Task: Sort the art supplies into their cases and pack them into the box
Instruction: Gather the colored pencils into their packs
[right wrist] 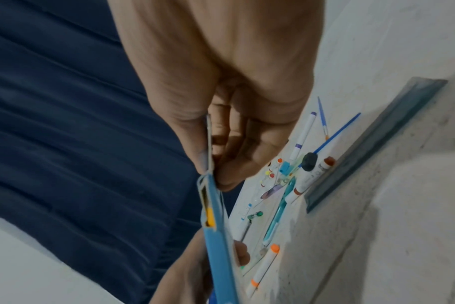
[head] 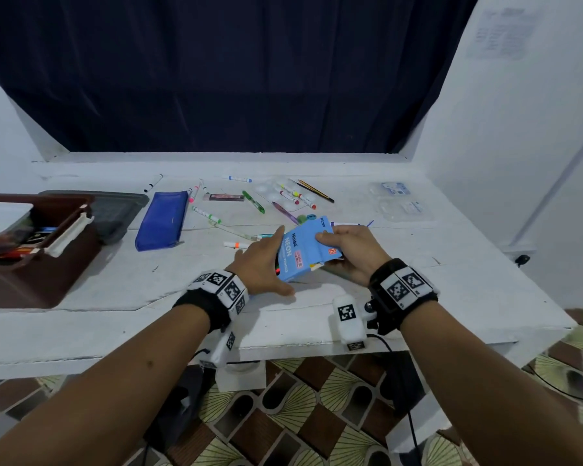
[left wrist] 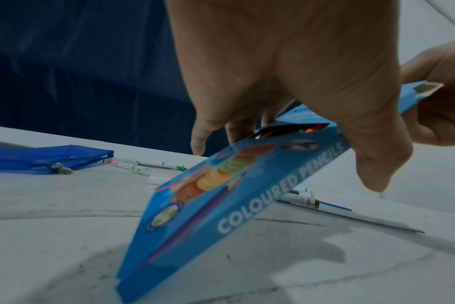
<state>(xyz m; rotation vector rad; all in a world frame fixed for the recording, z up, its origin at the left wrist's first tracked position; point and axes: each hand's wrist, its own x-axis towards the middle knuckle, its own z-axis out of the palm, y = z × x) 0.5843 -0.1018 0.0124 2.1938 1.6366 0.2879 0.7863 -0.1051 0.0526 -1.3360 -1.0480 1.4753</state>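
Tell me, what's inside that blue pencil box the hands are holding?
Through the window of the blue pencil box, a few coloured pencil tips show, orange and green among them. The rest is hidden by the cardboard and the left hand. The right hand holds the flap end.

This looks like a makeshift work corner in a home. A rough white painted table (head: pixel 418 297) stands against a wall hung with a dark blue curtain (head: pixel 233 79). Below the table's near edge lies a patterned tile floor (head: pixel 317 415) of brown and green shapes. To the right of the table, a printed sheet of paper (head: pixel 502 33) hangs on the white wall.
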